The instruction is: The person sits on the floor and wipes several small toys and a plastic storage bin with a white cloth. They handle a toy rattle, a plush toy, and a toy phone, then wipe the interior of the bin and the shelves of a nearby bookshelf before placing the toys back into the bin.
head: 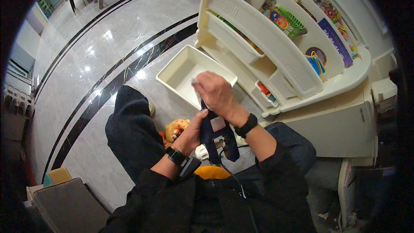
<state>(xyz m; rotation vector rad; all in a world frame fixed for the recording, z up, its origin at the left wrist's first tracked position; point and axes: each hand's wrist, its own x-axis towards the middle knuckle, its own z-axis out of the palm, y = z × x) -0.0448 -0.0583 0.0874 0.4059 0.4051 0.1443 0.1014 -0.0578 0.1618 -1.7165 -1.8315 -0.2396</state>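
My left hand (193, 129) grips the side of a dark blue plastic toy part (212, 136), its thumb along the edge. The part has a pale square patch, a ragged-looking pale opening and a white ribbed knob (202, 152) at its lower left. Above its far end, my right hand (215, 90) is curled and slightly blurred. A small pale cloth-like piece (195, 82) shows at its fingertips; what it is exactly is unclear. Just beyond, and partly hidden by the right hand, a white plastic bin (174, 82) rests on the floor.
A white toy shelf (258, 26) with picture books and small bins stands at the front right. A yellow toy (177, 127) lies between my legs, left of the left hand. A black cable (237, 181) runs across my lap. A grey-topped seat (66, 205) is at lower left.
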